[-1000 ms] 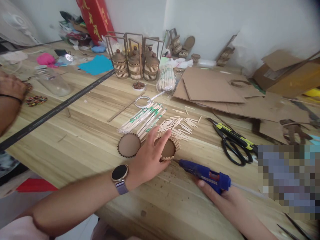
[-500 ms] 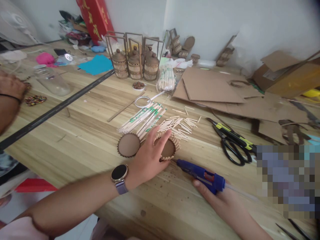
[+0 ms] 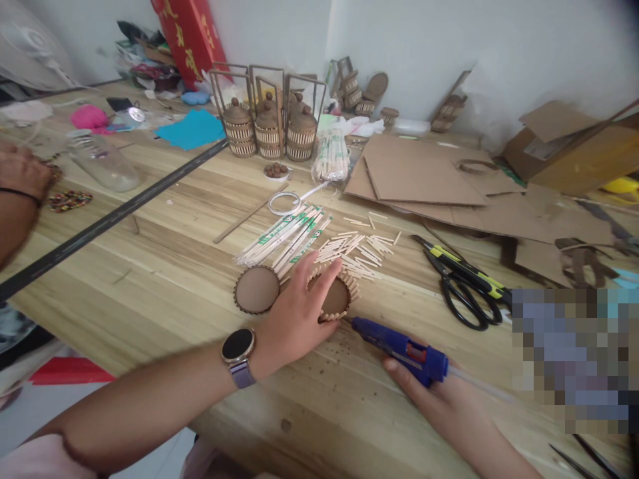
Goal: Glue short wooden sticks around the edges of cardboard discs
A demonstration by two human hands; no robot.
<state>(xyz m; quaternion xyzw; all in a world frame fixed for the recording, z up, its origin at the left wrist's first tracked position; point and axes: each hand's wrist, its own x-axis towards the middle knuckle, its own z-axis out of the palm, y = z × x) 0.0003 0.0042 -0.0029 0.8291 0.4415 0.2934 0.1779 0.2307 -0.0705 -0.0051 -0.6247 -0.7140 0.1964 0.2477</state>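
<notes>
Left hand [image 3: 294, 319] flat, open, pressing stick-rimmed cardboard disc [image 3: 335, 297]; right hand [image 3: 439, 399] gripping blue glue gun [image 3: 399, 344], nozzle now brought against disc's rim, gluing under way.

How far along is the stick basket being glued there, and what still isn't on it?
Done: short sticks already ring the round cardboard base. In hand: the left hand presses on that base while the right hand holds the blue glue gun, nozzle at its near edge. Left: a second cardboard disc lies bare beside it, and loose cut sticks wait behind.
</notes>
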